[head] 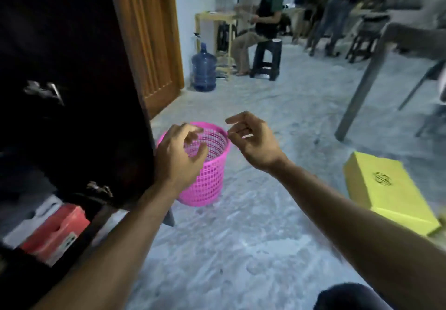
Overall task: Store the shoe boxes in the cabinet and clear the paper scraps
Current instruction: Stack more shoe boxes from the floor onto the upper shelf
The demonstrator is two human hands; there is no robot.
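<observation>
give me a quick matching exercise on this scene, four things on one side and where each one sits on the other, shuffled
Things:
1. pink mesh wastebasket
2. yellow shoe box
3. red shoe box
4. blue water jug

Places:
A. low inside the dark cabinet, bottom left
B. on the floor at the right edge
C. far back, by the wooden door
D. on the floor beside the cabinet, under the left hand and right hand

Pairs: 1-D, 2-B, 3-A, 4-C

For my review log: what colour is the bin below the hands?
Pink, with a perforated mesh wall; the bin shows plainly in the head view.
</observation>
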